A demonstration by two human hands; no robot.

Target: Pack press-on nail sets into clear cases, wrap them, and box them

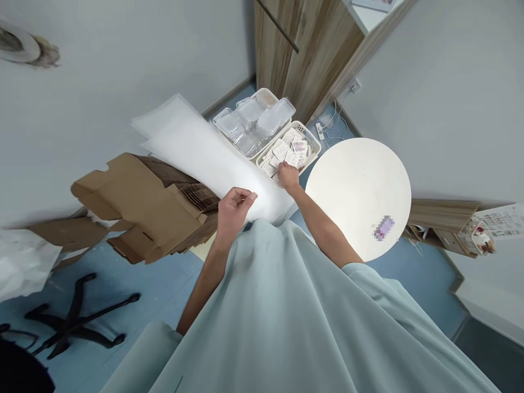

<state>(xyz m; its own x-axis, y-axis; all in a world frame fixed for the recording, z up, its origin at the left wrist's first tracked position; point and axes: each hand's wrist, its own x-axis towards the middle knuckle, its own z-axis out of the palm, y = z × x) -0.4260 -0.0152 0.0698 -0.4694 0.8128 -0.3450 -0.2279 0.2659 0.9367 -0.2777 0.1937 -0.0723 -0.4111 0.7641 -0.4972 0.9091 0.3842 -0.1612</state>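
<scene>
My right hand (289, 177) reaches over the near rim of a white plastic basket (317, 146) that holds many small white printed cards (280, 150). Its fingers are curled down among the cards, and what they grip is hidden. One card with a pinkish-purple picture (299, 146) lies on top of the pile. My left hand (234, 212) hovers over the near end of a stack of translucent white sheets (213, 164). Thumb and index finger are pinched together there; I cannot make out anything between them.
Behind the card basket is another basket with clear plastic boxes (249, 117). Folded brown cardboard boxes (151, 207) stand left of the sheets. A round white table (356, 191) with a blurred purple item (383, 228) is at right. A chair base (76, 322) stands lower left; cables (338, 117) lie near the cabinet.
</scene>
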